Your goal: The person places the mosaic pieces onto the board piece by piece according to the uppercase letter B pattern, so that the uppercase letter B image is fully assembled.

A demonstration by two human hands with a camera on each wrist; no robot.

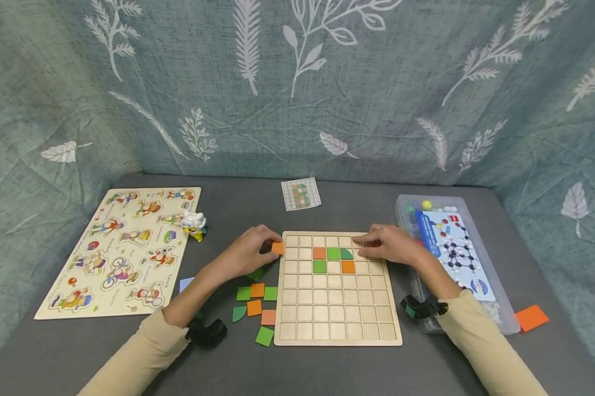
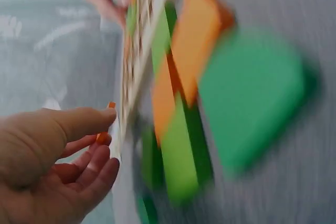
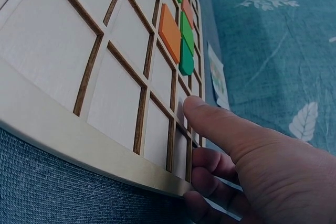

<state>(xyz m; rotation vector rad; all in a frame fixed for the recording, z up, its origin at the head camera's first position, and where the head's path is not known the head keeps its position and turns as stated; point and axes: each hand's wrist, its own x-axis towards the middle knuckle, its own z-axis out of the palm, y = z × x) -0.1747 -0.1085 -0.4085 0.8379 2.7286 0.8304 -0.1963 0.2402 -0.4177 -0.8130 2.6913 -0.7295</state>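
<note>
A wooden grid board (image 1: pixel 334 313) lies flat on the grey table, with several coloured tiles set in its upper cells, among them an orange square (image 1: pixel 348 267), a light green square (image 1: pixel 319 267) and a dark green quarter-round tile (image 1: pixel 346 254). At the board's upper left edge, my left hand (image 1: pixel 248 250) pinches an orange square tile (image 1: pixel 277 248) between thumb and fingers. My right hand (image 1: pixel 390 243) rests at the upper right corner of the board, thumb (image 3: pixel 212 121) over the cells and fingers loosely bent by the edge; no tile shows in it.
Loose green, orange and salmon tiles (image 1: pixel 254 308) lie left of the board. A pattern card (image 1: pixel 301 194) sits behind it. On the left are a picture puzzle board (image 1: pixel 114 247) and a small figurine (image 1: pixel 194 224); on the right, a clear plastic box (image 1: pixel 506 324) and an orange piece (image 1: pixel 532 318).
</note>
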